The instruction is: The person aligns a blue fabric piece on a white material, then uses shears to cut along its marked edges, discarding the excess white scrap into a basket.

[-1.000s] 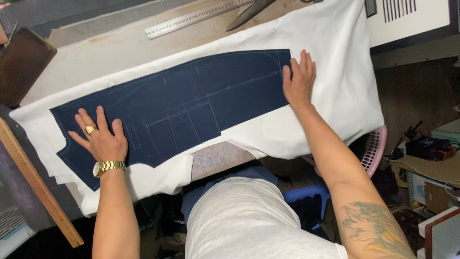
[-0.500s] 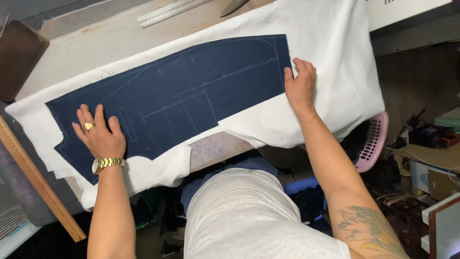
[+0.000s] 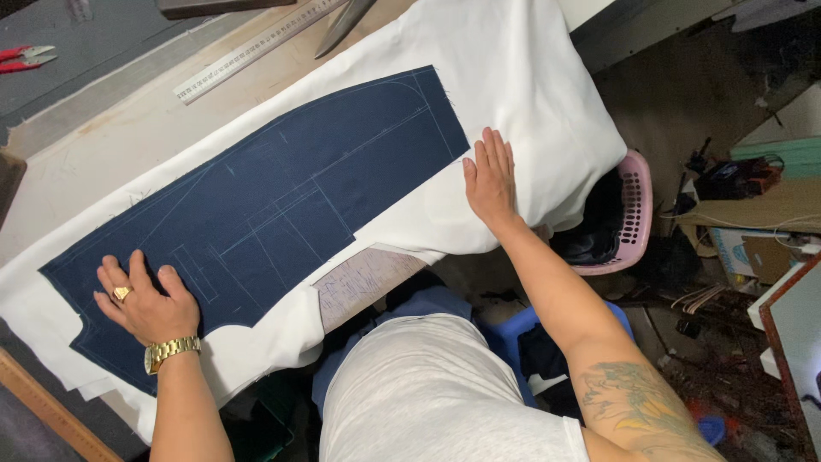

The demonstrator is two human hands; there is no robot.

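Cardboard boxes (image 3: 753, 227) — brown, floor, far right.

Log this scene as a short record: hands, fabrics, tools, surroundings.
left hand: flat on the navy piece, near its left end; gold ring and watch
right hand: flat on the white cloth, at the navy piece's right edge
navy piece: chalk-marked, lying on the white cloth
table: white cloth draped over its near edge
tools: ruler and scissors beyond the cloth; red snips far left
floor: pink basket to the right
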